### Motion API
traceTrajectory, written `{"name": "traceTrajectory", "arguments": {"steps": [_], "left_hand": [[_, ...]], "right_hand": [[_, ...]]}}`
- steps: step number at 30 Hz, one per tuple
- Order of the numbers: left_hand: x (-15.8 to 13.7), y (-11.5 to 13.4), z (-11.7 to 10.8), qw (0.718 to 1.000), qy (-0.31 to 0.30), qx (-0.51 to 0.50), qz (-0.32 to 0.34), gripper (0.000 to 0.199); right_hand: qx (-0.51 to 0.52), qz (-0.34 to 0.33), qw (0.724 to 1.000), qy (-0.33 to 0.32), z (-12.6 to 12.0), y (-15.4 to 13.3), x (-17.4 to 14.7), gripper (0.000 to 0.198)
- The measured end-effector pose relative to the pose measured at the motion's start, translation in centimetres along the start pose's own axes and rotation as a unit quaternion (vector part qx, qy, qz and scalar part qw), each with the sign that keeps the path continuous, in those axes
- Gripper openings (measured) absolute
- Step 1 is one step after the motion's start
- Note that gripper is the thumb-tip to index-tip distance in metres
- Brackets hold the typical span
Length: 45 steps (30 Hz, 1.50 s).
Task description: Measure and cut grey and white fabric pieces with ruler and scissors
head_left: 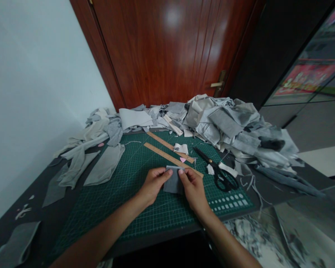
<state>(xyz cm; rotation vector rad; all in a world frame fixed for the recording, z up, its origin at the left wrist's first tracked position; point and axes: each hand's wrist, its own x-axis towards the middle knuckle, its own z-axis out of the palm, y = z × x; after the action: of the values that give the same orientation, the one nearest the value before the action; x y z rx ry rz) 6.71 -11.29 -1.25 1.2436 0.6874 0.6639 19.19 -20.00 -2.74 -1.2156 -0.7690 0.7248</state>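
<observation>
A small grey piece of fabric [173,182] is held up over the green cutting mat [134,208], its top edge folded over. My left hand [153,182] pinches the fold's left end between thumb and fingers. At the right end, my right hand [194,186] grips the same edge, thumb on top. Just beyond the hands lie two wooden rulers [167,153], side by side at a slant. Black-handled scissors [217,171] rest on the mat to the right of my right hand. A pink chalk piece [182,159] sits by the nearer ruler.
Heaped grey and white fabric scraps [229,123] line the back and right of the table. More cloth pieces [104,167] lie at the left, with a folded grey piece [16,243] at the near left corner. A wooden door [167,52] stands behind; scraps litter the floor at right.
</observation>
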Motion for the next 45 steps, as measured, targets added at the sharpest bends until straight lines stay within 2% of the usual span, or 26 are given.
{"name": "traceTrajectory", "arguments": {"steps": [3, 6, 13, 16, 22, 29, 35, 38, 41, 43, 45], "left_hand": [[-0.2, 0.0, 0.2, 1.000, -0.015, -0.009, -0.009, 0.042], [-0.4, 0.2, 0.5, 0.999, -0.025, -0.026, -0.030, 0.040], [-0.4, 0.1, 0.6, 0.997, 0.062, -0.034, 0.030, 0.040], [-0.4, 0.2, 0.7, 0.997, 0.061, -0.047, 0.025, 0.041], [-0.6, 0.4, 1.1, 0.995, 0.076, -0.059, 0.022, 0.048], [-0.1, 0.3, 0.8, 0.987, 0.128, -0.077, 0.056, 0.053], [0.1, 0.3, 0.5, 0.989, 0.125, -0.055, 0.063, 0.051], [0.1, 0.2, 0.5, 0.990, 0.121, -0.025, 0.074, 0.051], [0.4, 0.3, -0.1, 0.987, 0.123, 0.048, 0.092, 0.050], [0.8, 0.5, -0.9, 0.981, 0.105, 0.134, 0.097, 0.046], [1.3, 0.9, -1.9, 0.955, 0.055, 0.272, 0.105, 0.038]], "right_hand": [[-0.025, -0.025, 0.999, 0.010, -0.1, 0.0, 0.0, 0.034], [-0.040, -0.033, 0.999, -0.010, -0.1, 0.1, 0.0, 0.033], [-0.020, -0.021, 1.000, 0.003, 0.6, 0.5, -0.3, 0.024], [-0.056, -0.031, 0.998, 0.011, 0.6, 0.4, -0.4, 0.024], [-0.057, -0.019, 0.998, 0.011, 0.5, 0.1, -0.3, 0.028], [-0.029, 0.007, 1.000, -0.009, 0.5, 0.2, -0.3, 0.026], [-0.068, -0.004, 0.997, -0.025, 0.3, -0.1, -0.4, 0.029], [-0.082, -0.015, 0.996, -0.039, 0.3, -0.1, -0.5, 0.036], [-0.121, -0.018, 0.991, -0.061, 0.2, 0.0, -0.5, 0.040], [-0.179, -0.018, 0.980, -0.088, -0.1, -0.1, -0.5, 0.037], [-0.286, -0.021, 0.951, -0.112, -0.5, -0.5, -0.6, 0.022]]}}
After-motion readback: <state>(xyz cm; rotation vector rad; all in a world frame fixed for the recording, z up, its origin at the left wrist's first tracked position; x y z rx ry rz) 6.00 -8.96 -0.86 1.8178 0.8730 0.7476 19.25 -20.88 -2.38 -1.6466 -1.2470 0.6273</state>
